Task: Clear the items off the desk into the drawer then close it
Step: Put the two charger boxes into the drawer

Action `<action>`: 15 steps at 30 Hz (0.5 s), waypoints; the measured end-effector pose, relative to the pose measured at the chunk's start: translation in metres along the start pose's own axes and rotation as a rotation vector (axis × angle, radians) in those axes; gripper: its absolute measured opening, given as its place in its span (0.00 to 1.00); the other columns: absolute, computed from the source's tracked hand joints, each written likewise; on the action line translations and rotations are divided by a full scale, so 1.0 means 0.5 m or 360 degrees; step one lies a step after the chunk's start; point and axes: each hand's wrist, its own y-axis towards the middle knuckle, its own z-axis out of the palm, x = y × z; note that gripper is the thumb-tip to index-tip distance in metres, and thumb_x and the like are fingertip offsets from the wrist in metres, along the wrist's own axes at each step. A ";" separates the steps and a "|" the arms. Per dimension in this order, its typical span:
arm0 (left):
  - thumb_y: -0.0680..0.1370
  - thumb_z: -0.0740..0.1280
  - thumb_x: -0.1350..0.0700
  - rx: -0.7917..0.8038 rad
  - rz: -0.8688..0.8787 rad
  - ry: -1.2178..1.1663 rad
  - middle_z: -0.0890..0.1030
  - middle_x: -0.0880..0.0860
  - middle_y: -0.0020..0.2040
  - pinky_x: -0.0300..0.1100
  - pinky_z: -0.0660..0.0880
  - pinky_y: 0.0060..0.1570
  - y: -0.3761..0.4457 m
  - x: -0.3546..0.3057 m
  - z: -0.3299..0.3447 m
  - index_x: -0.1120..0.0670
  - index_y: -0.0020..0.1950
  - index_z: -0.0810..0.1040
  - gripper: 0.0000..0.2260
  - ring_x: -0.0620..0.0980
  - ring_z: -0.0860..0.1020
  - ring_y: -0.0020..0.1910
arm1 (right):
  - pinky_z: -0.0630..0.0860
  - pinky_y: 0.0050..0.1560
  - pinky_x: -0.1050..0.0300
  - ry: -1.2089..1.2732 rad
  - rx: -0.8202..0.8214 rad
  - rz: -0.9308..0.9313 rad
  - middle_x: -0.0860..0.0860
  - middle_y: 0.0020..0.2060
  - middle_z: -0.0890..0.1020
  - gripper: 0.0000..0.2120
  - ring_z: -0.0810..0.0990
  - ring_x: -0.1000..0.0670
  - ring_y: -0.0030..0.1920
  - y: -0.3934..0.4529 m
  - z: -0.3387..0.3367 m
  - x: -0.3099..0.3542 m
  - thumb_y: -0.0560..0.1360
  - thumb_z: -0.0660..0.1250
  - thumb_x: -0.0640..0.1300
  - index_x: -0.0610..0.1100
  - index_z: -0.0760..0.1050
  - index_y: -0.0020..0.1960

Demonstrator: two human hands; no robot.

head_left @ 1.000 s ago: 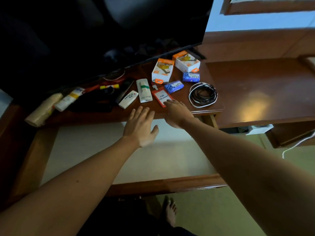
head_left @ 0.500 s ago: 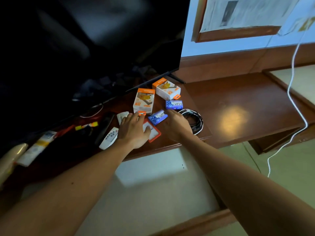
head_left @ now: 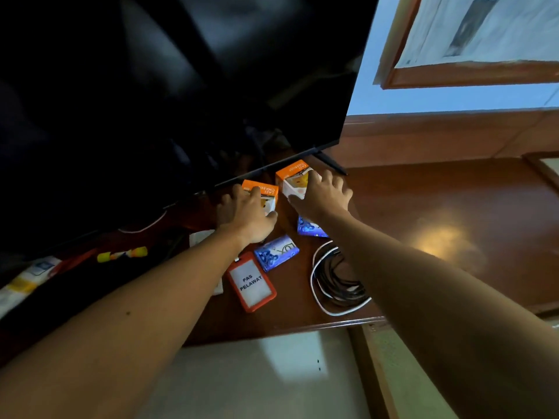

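A large black television screen (head_left: 169, 95) fills the upper left, its lower edge hanging over the back of the brown wooden desk (head_left: 438, 213). Below the desk's front edge lies the open drawer (head_left: 257, 379), pale inside. A framed picture (head_left: 478, 40) hangs on the light blue wall at upper right.

Both bare arms reach forward over the desk. The left hand (head_left: 245, 213) curls its fingers over the nearer orange-and-white charger box (head_left: 264, 192), with the thumb against the box's right side. The right hand (head_left: 325, 195) grips the farther orange-and-white charger box (head_left: 292, 176), fingers spread over its top and right side, thumb against its near-left edge. The two boxes stand just beside each other under the screen's lower edge.

Near the desk's front edge, a coil of black and white cable (head_left: 335, 282) lies partly under the right forearm. An orange badge holder (head_left: 251, 281) reading "PAS PELAWAT" lies flat between the arms. Just behind it rests a blue soap packet (head_left: 276, 252), and a second blue soap packet (head_left: 308, 228) shows beneath the right wrist. At far left, in shadow, lie a white tube (head_left: 24, 279) and a yellow marker (head_left: 122, 254); other things there are too dark to tell.
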 end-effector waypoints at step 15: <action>0.79 0.66 0.51 0.0163 -0.0116 -0.0216 0.65 0.60 0.72 0.51 0.75 0.59 0.036 -0.045 -0.018 0.55 0.71 0.72 0.21 0.62 0.74 0.64 | 0.62 0.62 0.34 -0.0295 0.0103 -0.0306 0.51 0.75 0.66 0.33 0.61 0.38 0.71 0.076 -0.002 -0.115 0.70 0.74 0.39 0.51 0.67 0.71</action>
